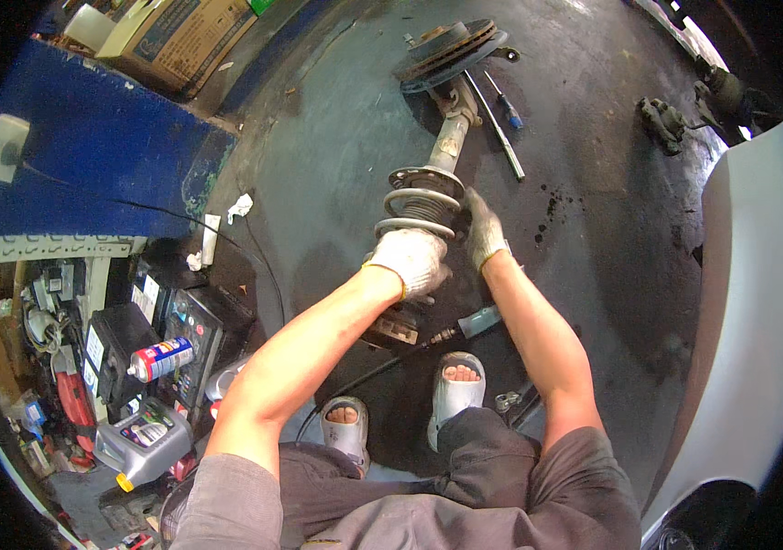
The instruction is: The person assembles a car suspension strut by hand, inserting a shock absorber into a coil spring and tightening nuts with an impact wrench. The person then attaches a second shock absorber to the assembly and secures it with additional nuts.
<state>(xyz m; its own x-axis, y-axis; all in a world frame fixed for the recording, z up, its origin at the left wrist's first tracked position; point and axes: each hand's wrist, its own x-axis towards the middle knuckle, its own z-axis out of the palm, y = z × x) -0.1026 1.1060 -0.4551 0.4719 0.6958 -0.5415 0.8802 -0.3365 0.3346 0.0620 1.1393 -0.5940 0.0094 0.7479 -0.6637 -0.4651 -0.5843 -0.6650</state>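
A car suspension strut [451, 141] lies on the floor before me, pointing away. Its coil spring [422, 199] is at the near end, and a rusty brake disc [456, 51] is at the far end. My left hand [413, 261], in a white knit glove, is closed over the near end of the spring. Along the spring's right side is my gloved right hand [484, 227], fingers extended; its palm side is hidden, so contact is unclear. Below the hands, a metal block [395, 328] and an air tool [479, 322] with a hose lie partly covered by my arms.
A long metal bar [496, 127] and a blue-handled screwdriver [509, 110] lie right of the strut. A silver car panel [728, 309] stands at right. Car batteries [188, 344], a spray can [162, 359] and a grey oil jug [147, 440] crowd the left. A cardboard box [178, 45] sits at upper left.
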